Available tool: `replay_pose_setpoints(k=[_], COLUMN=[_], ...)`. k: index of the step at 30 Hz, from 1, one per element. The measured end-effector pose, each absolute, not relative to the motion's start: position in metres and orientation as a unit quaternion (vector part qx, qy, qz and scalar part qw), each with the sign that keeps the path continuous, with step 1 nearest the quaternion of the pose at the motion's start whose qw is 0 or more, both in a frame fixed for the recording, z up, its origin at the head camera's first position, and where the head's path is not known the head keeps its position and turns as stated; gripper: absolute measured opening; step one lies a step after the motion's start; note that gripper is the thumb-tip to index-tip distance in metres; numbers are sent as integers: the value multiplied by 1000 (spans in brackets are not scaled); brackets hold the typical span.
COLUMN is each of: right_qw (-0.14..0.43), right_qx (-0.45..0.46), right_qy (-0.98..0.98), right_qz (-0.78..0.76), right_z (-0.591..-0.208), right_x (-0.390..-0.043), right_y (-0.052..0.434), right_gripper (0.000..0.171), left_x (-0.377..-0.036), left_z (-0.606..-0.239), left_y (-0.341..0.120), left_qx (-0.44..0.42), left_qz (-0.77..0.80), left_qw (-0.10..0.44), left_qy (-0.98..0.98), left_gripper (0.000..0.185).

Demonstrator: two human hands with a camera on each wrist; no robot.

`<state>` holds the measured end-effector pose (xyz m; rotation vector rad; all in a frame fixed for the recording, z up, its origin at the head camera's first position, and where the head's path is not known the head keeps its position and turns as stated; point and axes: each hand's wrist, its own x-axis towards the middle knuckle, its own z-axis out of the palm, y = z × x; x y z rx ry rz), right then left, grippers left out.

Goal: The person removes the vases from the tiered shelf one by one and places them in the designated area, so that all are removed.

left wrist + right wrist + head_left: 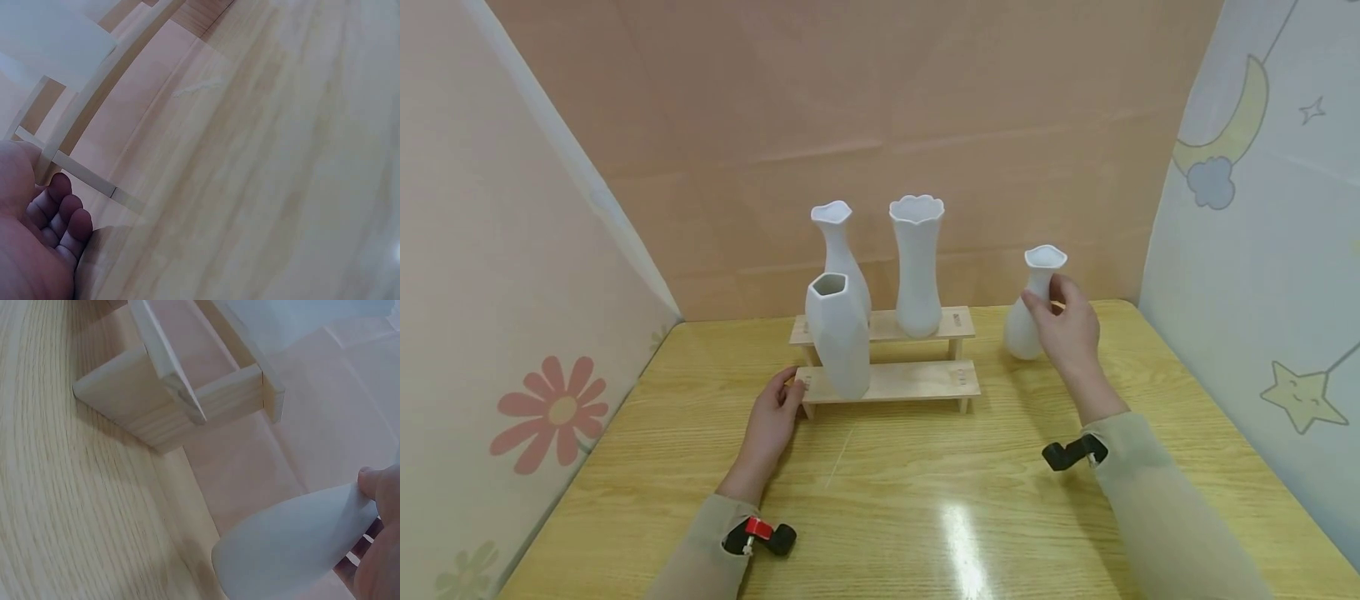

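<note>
My right hand [1067, 329] holds a white vase [1021, 329] with a wavy rim by its narrow neck, to the right of a two-step wooden stand [917, 379]. The vase is upright in the head view; whether its base touches the table I cannot tell. In the right wrist view the thumb and fingers wrap the neck of the vase [281, 550]. At the left end of the lower step, my left hand [771, 417] grips the board. Its curled fingers [78, 225] show beside the stand's leg in the left wrist view.
A faceted white vase [842, 342] stands on the lower step's left side. Behind it, a slender-necked white vase [846, 258] and a scalloped-rim white vase [918, 275] stand on the upper step. The wooden table [880, 492] meets cloth-like walls at the back and sides.
</note>
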<state>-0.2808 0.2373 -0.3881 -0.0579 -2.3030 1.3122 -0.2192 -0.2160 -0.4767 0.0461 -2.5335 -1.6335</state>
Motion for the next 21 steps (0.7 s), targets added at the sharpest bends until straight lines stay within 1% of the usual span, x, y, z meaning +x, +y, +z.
replay_pose_setpoints(k=[11, 21], right_qw=[232, 232], right_qx=[-23, -26], right_qy=[-848, -848], right_qz=[477, 477], right_z=[-396, -400], right_x=[-284, -288], right_y=[246, 252], right_gripper=[59, 64], left_x=[-218, -219], left_z=[-475, -474], left_y=[-216, -216], left_qx=[13, 10], left_qz=[-540, -536], left_qw=[59, 62], left_qy=[-840, -842], left_gripper=[58, 58])
